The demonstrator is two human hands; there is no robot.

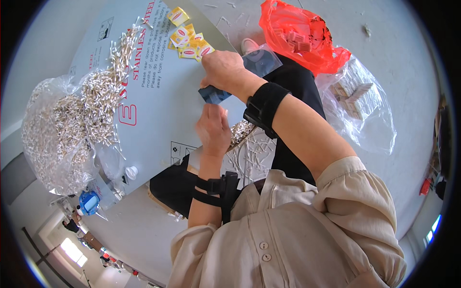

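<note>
My right hand [223,69] is closed over a small dark-blue and clear plastic bag [214,95], part of which sticks out beyond the knuckles. Close below it, my left hand [214,129] has its fingers pressed together at the bag's lower edge; this hand is slightly blurred. Whatever is inside the bag is hidden. Just beyond my right hand lie several small yellow-and-white packets [185,36] on the table. A long heap of cotton swabs [101,91] stretches along the left, spilling from a large clear bag [41,129].
The table [158,110] has a printed grey-blue surface. On the right are a red plastic bag [273,17] with pink packs and a clear bag [384,125] with white packs. More swabs [249,156] lie near my lap. A blue container [89,202] stands at lower left.
</note>
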